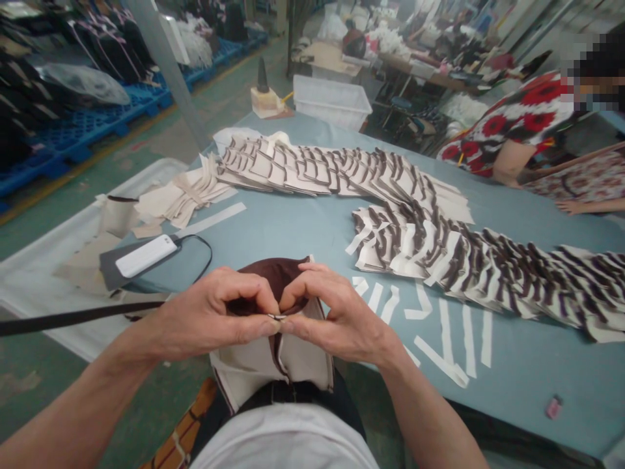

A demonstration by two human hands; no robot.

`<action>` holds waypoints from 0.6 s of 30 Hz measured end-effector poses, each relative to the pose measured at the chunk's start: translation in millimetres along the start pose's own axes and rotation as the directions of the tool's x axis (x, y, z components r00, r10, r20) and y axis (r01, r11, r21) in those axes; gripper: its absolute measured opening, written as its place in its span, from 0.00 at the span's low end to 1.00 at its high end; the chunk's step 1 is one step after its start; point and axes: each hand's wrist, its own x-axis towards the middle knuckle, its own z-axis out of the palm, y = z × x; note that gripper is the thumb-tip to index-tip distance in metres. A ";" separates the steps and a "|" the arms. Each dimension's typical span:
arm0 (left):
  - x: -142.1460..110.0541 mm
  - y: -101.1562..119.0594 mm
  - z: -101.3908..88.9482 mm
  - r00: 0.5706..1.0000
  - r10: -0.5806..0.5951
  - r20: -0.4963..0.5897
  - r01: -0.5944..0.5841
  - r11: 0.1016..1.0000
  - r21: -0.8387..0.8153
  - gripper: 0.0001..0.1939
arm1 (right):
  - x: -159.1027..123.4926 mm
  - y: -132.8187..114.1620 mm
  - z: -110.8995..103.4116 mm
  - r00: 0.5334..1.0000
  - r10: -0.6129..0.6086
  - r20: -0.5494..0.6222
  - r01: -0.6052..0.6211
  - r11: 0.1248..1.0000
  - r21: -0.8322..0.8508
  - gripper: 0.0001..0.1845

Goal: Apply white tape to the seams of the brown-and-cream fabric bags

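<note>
Between my two hands is a cream fabric piece (307, 358) with dark brown edging and a brown inside, curved open like a pouch above my lap. My left hand (224, 312) pinches its upper edge between thumb and forefinger. Right beside it, my right hand (327, 309) grips the same edge in a pinch, the two thumb tips almost meeting. The brown-edged seam runs down from the pinch. My fingertips hide the exact spot they press together.
Overlapping cream pieces with brown edging (317, 169) curve across the blue-grey table (293, 228). White strips (444, 332) lie at the right. A white power bank (146, 255) with a black cable sits left. A white bin (332, 101) stands behind; a person in a floral top (527, 117) is at right.
</note>
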 end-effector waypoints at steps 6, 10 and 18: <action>-2.8 1.9 0.0 0.999 0.023 -0.032 -0.021 0.997 0.077 0.09 | 2.3 -3.1 -9.2 0.993 -0.113 0.019 0.115 0.987 -0.111 0.03; -4.6 7.0 1.8 0.996 0.040 -0.080 -0.026 0.985 0.168 0.08 | 7.8 -5.8 -5.8 0.969 -0.245 -0.027 0.231 0.941 -0.246 0.05; -6.7 16.2 -4.0 0.969 0.189 -0.159 -0.107 0.901 0.421 0.08 | 28.8 -2.4 0.6 0.908 -0.406 -0.103 0.321 0.833 -0.450 0.11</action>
